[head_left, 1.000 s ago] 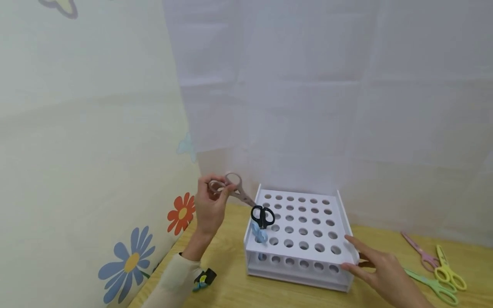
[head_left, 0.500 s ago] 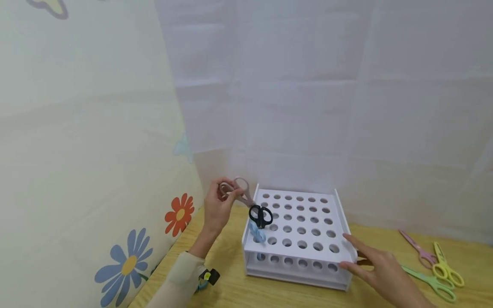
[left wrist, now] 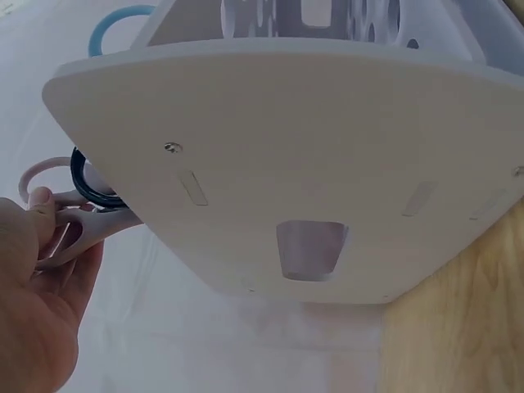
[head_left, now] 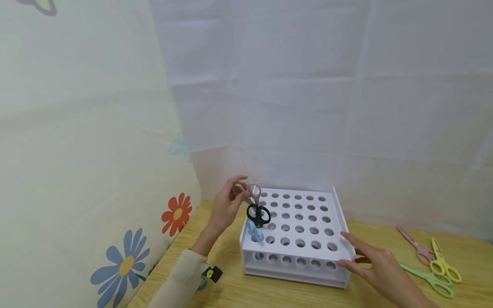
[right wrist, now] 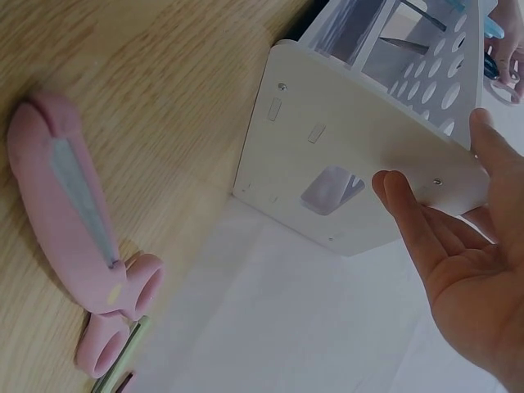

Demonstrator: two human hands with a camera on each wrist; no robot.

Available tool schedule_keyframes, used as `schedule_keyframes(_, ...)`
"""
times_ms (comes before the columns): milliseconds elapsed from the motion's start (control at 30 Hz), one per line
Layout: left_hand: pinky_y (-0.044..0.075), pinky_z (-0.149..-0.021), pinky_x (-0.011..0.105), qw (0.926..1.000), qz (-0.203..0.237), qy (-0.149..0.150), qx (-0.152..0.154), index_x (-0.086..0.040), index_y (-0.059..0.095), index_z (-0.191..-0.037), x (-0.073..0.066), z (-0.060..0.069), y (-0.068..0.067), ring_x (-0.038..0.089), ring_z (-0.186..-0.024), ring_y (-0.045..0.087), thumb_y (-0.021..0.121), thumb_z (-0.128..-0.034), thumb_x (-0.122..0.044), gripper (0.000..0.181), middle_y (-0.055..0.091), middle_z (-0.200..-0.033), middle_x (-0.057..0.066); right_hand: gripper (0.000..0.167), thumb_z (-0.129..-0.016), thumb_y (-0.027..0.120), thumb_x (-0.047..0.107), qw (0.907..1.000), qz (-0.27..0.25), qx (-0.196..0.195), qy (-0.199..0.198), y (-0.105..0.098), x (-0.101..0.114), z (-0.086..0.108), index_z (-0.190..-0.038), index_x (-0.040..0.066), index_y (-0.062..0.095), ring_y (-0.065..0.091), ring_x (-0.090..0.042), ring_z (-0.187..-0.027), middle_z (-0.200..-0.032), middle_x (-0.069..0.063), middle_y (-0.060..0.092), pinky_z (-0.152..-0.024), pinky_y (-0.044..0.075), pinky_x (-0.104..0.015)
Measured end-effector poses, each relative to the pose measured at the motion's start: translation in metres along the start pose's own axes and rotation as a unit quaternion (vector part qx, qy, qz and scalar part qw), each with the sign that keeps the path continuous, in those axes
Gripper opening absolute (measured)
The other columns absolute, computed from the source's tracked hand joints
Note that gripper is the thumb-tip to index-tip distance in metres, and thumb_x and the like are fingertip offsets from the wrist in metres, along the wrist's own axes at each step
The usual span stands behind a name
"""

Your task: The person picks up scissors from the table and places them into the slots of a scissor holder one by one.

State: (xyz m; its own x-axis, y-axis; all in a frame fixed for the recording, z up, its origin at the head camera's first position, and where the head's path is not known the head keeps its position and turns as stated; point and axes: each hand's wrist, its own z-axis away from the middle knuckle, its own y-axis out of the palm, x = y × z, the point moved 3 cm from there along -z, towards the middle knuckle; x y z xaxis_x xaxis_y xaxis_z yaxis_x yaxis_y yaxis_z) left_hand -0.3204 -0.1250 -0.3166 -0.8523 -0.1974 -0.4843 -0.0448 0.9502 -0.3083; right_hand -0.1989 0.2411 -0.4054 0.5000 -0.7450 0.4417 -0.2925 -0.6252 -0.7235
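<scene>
My left hand [head_left: 226, 206] pinches a pair of greyish-pink scissors [left wrist: 90, 233] by its handle loops, blades pointing down at the left side of a white rack [head_left: 308, 254] with rows of round holes. Just in front, black-handled scissors [head_left: 258, 215] stand in one hole. Light blue scissors [head_left: 255, 231] occupy the front-left corner hole. Where the greyish-pink tips end is hidden behind the black handles and the side panel. My right hand [head_left: 379, 265] holds the rack's right side panel [right wrist: 327, 131] near its upper front corner, thumb and fingers on its edge and outer face.
Right of the rack, pink scissors [head_left: 416, 246], yellow scissors [head_left: 443, 263] and green scissors [head_left: 427, 278] lie on the wooden table [head_left: 231, 273]. A white sheet [head_left: 300, 107] hangs behind the rack, and a flower-printed wall [head_left: 96, 149] closes off the left.
My left hand has moved right, bringing the greyish-pink scissors over the rack's left side and tilting them more upright. The right hand stays on the rack while the head view shifts slightly.
</scene>
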Motion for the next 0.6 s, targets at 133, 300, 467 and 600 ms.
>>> schedule_keyframes(133, 0.056, -0.064, 0.034, 0.9996, 0.027, -0.006, 0.001, 0.011, 0.054, -0.129, 0.003, 0.0, 0.005, 0.038, -0.073, 0.064, 0.067, -0.0888, 0.016, 0.042, 0.066, -0.093, 0.022, 0.066, -0.084, 0.085, 0.029, 1.0, 0.005, -0.006, -0.003, -0.002, 0.0, 0.001, -0.141, 0.006, 0.061, 0.07, -0.006, -0.079, -0.113, -0.02, 0.072, -0.065, 0.06, -0.035)
schedule_keyframes(300, 0.057, -0.069, 0.032, 0.9996, 0.019, -0.02, 0.004, 0.007, 0.058, -0.128, 0.009, -0.001, 0.012, 0.031, -0.073, 0.064, 0.069, -0.0901, 0.011, 0.04, 0.067, -0.091, 0.018, 0.066, -0.083, 0.085, 0.027, 0.9999, 0.0, -0.012, -0.007, -0.004, 0.001, 0.001, -0.141, 0.006, 0.061, 0.07, -0.006, -0.079, -0.114, -0.021, 0.071, -0.064, 0.06, -0.035)
schedule_keyframes(467, 0.058, -0.07, 0.035, 0.9991, 0.013, -0.037, 0.015, 0.004, 0.061, -0.126, 0.014, 0.002, 0.01, 0.031, -0.073, 0.064, 0.07, -0.0901, 0.009, 0.037, 0.067, -0.088, 0.014, 0.066, -0.085, 0.084, 0.026, 0.9997, -0.021, -0.003, -0.007, 0.0, 0.002, 0.003, -0.143, 0.008, 0.06, 0.071, -0.007, -0.08, -0.117, -0.023, 0.07, -0.065, 0.06, -0.034)
schedule_keyframes(600, 0.058, -0.07, 0.032, 0.9987, -0.004, -0.046, 0.019, 0.002, 0.064, -0.122, 0.025, 0.007, 0.006, 0.028, -0.073, 0.065, 0.072, -0.0895, 0.007, 0.034, 0.067, -0.087, 0.012, 0.066, -0.086, 0.083, 0.027, 0.9993, -0.036, 0.005, -0.002, 0.005, 0.003, 0.002, -0.144, 0.008, 0.059, 0.071, -0.006, -0.081, -0.118, -0.023, 0.069, -0.066, 0.06, -0.035)
